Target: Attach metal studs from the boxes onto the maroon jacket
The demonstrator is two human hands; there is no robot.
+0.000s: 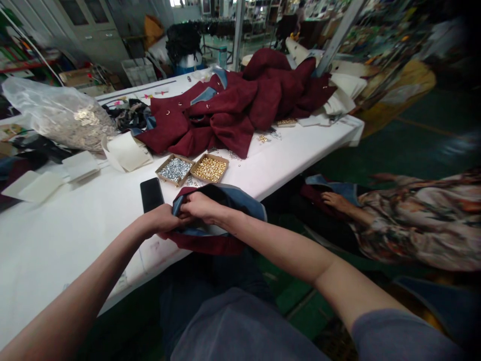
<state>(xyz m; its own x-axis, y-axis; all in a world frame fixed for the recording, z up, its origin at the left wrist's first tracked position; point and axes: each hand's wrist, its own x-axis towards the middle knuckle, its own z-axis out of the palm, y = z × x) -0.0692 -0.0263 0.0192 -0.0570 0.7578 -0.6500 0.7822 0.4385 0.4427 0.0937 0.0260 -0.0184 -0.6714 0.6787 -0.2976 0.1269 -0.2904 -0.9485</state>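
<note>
2 hands, left hand [162,219] and right hand [201,206], pinch the blue-lined maroon garment piece [221,220] at the table edge [124,281]. Just beyond the grip sit 2 stud boxes [192,169]; a hard tug could likely knock them over.

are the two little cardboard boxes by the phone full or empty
Full: one box holds silver metal pieces, the other box gold ones, both heaped near their rims.

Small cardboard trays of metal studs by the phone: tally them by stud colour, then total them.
Silver studs: 1 tray
Gold studs: 1 tray
Total: 2 trays, side by side on the white table, right of the black phone.
</note>
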